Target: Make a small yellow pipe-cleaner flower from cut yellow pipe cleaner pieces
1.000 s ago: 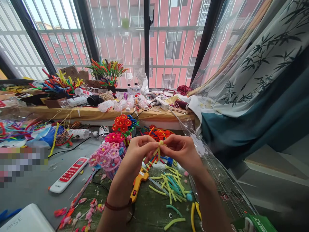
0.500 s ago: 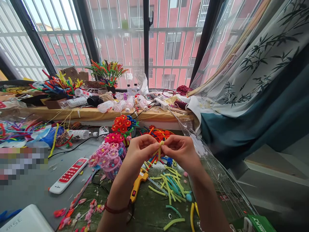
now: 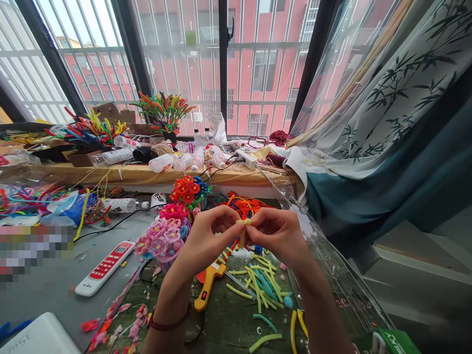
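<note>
Above the table my left hand [image 3: 216, 231] and my right hand [image 3: 276, 233] meet fingertip to fingertip. Between them they pinch a small pale-yellow pipe cleaner [image 3: 242, 238], bent at the top, with one end hanging down. Each thumb and forefinger presses on it, hiding part of its shape. Below the hands lies a loose pile of pale-yellow and teal pipe cleaner pieces [image 3: 260, 282]. A yellow hot glue gun [image 3: 208, 287] rests on the table beneath my left wrist. Orange and red pipe cleaners [image 3: 241, 204] are heaped behind my fingers.
Pink pipe-cleaner flowers [image 3: 164, 238] in a pot stand left of my hands, with red flowers [image 3: 186, 189] behind. A white and red remote [image 3: 105, 269] lies further left. Plastic bottles [image 3: 162, 162] crowd the windowsill. A light-blue pom-pom [image 3: 288, 301] sits by my right forearm.
My left wrist has shifted slightly left, uncovering more of the glue gun. The top of the pale-yellow pipe cleaner now lies flatter between my fingertips.
</note>
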A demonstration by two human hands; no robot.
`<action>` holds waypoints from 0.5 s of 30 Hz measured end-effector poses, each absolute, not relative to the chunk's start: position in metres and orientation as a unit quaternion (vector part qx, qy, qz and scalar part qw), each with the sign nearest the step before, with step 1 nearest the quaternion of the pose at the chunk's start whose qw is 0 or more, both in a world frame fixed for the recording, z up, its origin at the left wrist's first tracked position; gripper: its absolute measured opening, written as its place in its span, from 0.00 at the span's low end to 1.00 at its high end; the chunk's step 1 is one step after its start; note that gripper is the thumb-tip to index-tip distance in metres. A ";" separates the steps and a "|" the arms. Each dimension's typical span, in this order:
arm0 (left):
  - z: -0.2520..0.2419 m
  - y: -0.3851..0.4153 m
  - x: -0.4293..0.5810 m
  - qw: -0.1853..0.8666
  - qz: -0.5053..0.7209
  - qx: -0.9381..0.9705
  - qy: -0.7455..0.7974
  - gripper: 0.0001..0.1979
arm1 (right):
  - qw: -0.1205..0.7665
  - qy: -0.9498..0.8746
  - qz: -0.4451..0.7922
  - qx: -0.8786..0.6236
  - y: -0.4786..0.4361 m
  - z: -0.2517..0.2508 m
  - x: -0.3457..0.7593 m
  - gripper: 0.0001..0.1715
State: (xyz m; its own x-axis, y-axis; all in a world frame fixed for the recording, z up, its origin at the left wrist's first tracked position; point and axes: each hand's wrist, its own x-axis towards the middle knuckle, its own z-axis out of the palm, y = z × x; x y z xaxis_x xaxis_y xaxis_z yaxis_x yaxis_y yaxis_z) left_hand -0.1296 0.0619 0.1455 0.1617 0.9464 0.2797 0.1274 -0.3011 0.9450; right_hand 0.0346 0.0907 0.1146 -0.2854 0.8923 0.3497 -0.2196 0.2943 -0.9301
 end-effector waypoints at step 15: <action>0.141 0.064 -0.132 0.483 0.479 0.613 0.403 0.10 | 0.521 -0.584 0.555 -0.282 0.093 0.114 0.032 0.15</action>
